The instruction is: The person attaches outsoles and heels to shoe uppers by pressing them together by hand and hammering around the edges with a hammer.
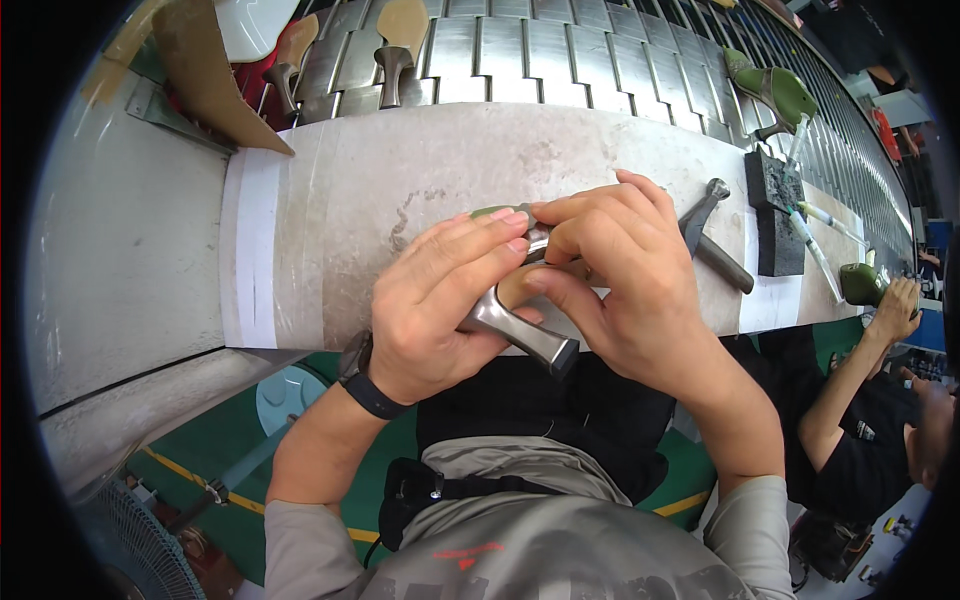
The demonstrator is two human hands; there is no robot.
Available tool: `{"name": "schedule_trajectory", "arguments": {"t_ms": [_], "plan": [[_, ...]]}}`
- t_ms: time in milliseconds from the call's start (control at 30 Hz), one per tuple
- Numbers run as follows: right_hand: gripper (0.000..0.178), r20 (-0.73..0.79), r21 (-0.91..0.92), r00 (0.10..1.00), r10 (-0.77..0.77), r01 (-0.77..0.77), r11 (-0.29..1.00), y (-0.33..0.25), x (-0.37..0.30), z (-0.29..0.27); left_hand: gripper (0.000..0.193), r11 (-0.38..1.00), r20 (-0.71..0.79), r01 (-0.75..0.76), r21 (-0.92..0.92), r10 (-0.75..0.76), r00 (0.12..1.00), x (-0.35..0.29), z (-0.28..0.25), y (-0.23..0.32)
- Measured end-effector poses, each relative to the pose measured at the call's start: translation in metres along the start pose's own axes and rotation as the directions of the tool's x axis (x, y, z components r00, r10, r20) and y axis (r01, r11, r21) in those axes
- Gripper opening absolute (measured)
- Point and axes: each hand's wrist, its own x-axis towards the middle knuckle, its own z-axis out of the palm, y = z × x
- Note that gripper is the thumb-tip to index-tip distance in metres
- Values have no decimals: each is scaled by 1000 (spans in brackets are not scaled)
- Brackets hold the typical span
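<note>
Both my hands are closed around a high-heeled shoe (520, 328) held over the front of the worktable. Its metallic grey-brown heel points down and to the right, towards me. My left hand (440, 285) wraps the shoe from the left, its fingers lying over the upper. My right hand (625, 270) grips the other side, fingertips at a shiny strap or band (537, 243) and thumb against the tan inner part. A bit of green shows beyond my left fingers. The hands hide most of the shoe.
Right of my hands lies a hammer (722, 262). Beyond it, a black block (778, 215) stands beside syringe-like tubes (820, 255). Shoes, one a green shoe (780, 92), sit on the slatted metal conveyor (500, 50). A co-worker's hand (897, 312) holds another green shoe at the far right. Cardboard (205, 70) rises at left.
</note>
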Motion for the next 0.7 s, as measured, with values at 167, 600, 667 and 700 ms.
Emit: {"name": "schedule_trajectory", "arguments": {"t_ms": [167,600,667,700], "plan": [[27,85,-1,993,86,-86,996,-7,8,-10,55,999,-18,-36,25,37,999,-5,6,3],[54,26,-215,989,-142,145,966,42,-22,-17,89,988,204,105,113,-126,971,1,13,27],[54,7,-230,987,-163,161,960,44,-27,-13,87,985,224,103,136,-132,966,0,16,29],[54,-13,-248,981,-196,187,951,44,-27,-9,87,985,235,104,136,-134,963,-1,16,29]]}}
